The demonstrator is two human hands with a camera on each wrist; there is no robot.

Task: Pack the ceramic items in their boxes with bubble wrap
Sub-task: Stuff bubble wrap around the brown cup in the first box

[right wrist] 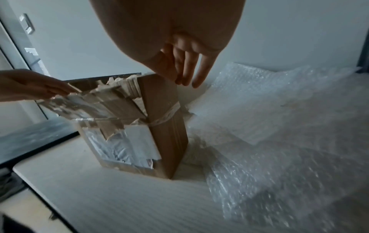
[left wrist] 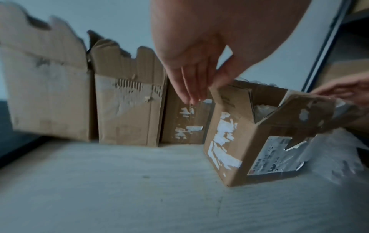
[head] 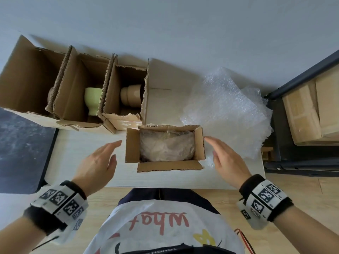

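On the pale wood-grain tabletop [head: 88,162] in front of me stands a small open brown cardboard box [head: 133,147] with all four flaps turned outward, and inside it lies a ceramic item wrapped in clear bubble wrap [head: 166,148], its shape blurred by the plastic. My left hand [head: 100,160] hovers just left of the box with fingers straight and loose, holding nothing; in the left wrist view the fingertips [left wrist: 192,94] hang near the upper edge of the left flap, though I cannot tell whether they touch it. My right hand [head: 227,160] is flat and relaxed just right of the box, empty too, its fingertips [right wrist: 184,78] close beside the box's top right corner. Under and beyond that hand spreads a crumpled sheet of clear bubble wrap [head: 225,109], reaching to the right end of the tabletop. Along the far edge, three taller open cardboard boxes stand side by side, touching: the left tall box [head: 23,81] shows only a sliver of something tan, the middle tall box [head: 73,85] holds a pale green ceramic cup [head: 92,99], and the right tall box [head: 113,92] holds a tan ceramic vessel [head: 131,95]. To the right of the tabletop stands a dark metal shelf [head: 300,74] carrying light wooden crates [head: 311,109].
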